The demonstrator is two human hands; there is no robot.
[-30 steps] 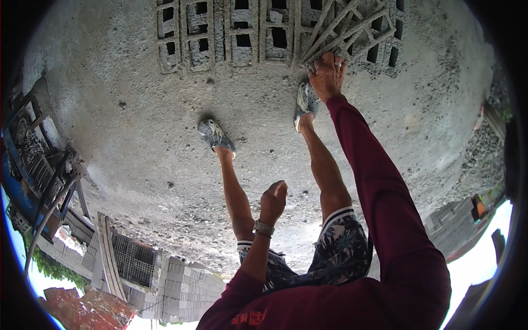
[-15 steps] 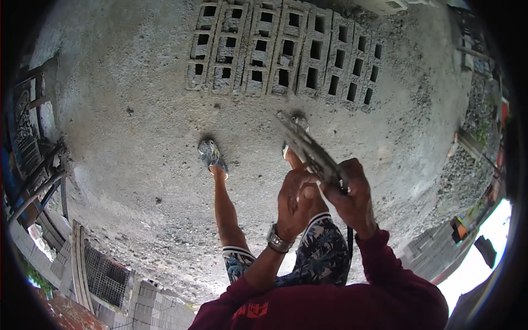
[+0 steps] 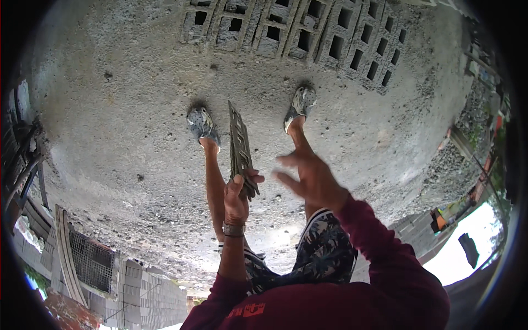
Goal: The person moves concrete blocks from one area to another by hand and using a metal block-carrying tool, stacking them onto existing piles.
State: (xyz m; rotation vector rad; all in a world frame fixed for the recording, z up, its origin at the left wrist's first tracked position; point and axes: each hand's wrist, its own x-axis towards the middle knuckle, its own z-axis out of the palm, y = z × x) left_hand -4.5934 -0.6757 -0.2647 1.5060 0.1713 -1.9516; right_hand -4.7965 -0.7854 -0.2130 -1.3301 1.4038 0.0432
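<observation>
L hand (image 3: 236,199) gripped flat grid plate (image 3: 240,147) edge-on, R hand (image 3: 311,179) spread open just beside it, above concrete (image 3: 110,110).

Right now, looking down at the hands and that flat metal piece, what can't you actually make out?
- Metal plate, head view: seen edge-on, so its face and pattern are hidden.
- Left hand: its palm is hidden behind its own fingers and the plate's lower end.
- Right hand: fingers blurred, so their exact pose is unclear.
- Row of hollow blocks: cut off by the top edge.

Bright daylight, strong fisheye bending, dark rim
</observation>
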